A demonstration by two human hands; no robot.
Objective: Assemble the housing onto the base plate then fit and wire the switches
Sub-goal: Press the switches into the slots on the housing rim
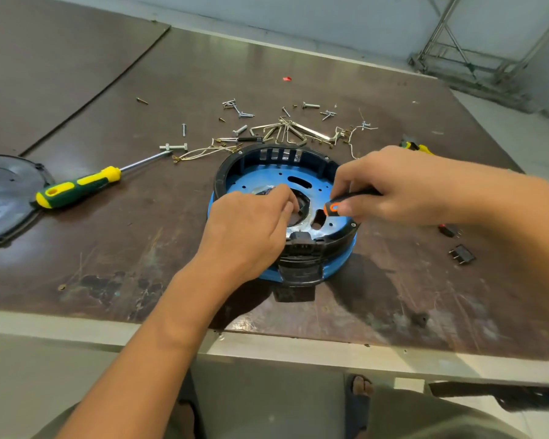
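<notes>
**Both hands at work inside the housing on the base plate**

The black housing (pixel 220 180), a round ring with slotted walls, sits on the blue base plate (pixel 257 182) in the middle of the worn brown table (pixel 108 248), close to its near edge. Inside the ring, the plate forms the floor, pierced with slots and small holes. A silvery part lies around its central opening, and a black connector block (pixel 301 243) sits against the near wall.

The left hand (pixel 248 236) reaches in from the near side, fingers curled down at the central opening. Whether they pinch anything there cannot be told. The right hand (pixel 393 188) comes in over the ring's right side and wraps its fingers round the orange-and-black screwdriver (pixel 333 207). Only the handle shows, and its orange end points toward the left hand.

Two small black switches (pixel 461 255) lie loose on the table to the right of the housing, outside it, one of them with a red face. Beyond the ring are scattered screws and bolts (pixel 243 115), a cluster of bent hex keys (pixel 293 131) and thin pale wires (pixel 203 151). A green-and-yellow screwdriver (pixel 76 188) lies to the left, its handle end touching a grey round plate (pixel 0 198) at the table's left edge.
</notes>
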